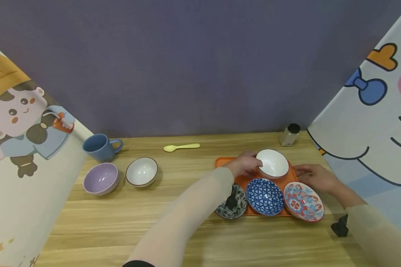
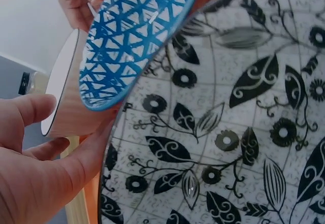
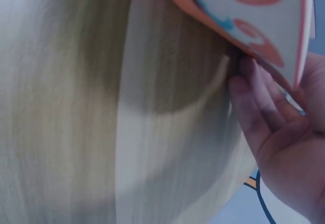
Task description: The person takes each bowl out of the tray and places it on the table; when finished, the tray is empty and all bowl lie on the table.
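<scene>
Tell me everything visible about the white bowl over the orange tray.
The white bowl is round and ceramic-looking, with a thin dark rim and a plain, glossy inside that looks empty. It is mouth up over the far right part of the orange tray; whether it rests there is unclear. The left grip pinches its left side, thumb inside the rim. The blue-patterned bowl is nearer the person; I can't tell whether they touch.

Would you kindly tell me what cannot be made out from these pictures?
Head: part of the orange tray, hidden behind the held white bowl.
Head: contents of the jar, too small.
Left wrist: part of the floral bowl, cut by the right edge.
Right wrist: part of the red-patterned bowl, cut by the top edge.
</scene>
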Available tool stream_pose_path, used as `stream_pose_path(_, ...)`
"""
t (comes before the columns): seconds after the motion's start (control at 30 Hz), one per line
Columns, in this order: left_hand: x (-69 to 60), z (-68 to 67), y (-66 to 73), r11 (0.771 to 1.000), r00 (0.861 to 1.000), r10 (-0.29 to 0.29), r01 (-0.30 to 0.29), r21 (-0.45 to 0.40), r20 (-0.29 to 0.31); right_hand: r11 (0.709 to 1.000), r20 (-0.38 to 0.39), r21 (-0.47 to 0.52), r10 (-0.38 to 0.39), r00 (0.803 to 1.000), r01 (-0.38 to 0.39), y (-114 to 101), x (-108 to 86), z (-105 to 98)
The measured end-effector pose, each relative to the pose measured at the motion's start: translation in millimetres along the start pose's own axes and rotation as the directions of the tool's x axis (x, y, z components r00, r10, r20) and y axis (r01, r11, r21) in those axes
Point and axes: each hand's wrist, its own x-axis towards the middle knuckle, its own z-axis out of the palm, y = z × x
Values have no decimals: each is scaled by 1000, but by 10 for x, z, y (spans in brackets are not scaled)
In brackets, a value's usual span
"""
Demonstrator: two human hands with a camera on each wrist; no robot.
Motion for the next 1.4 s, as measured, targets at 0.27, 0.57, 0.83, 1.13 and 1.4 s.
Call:
stream_pose_path(0.27,-20,-10,40,998,1000,-15,15,-62,-8,999,3,47,-12,1000,12,-38,43,-60)
stream_pose_path(0.57,-67,35,119,992,996,-60,51,-117,-72,995,28,97,2,1000,-4,-79,49,-84)
stream_pose_path(0.83,-86,85,135,987,989,-45,21,-160,-142,997,18,78,3,1000,-5,-58,55,-64)
stream_pose_path(1.13,-71,67,112,986,989,-73,52,-156,-128,995,31,100,-23,999,20,-7,64,-32)
stream_pose_path(1.4,-72,-13,83,989,991,-89,76,-126,-98,995,31,100,-22,999,19,2,48,0)
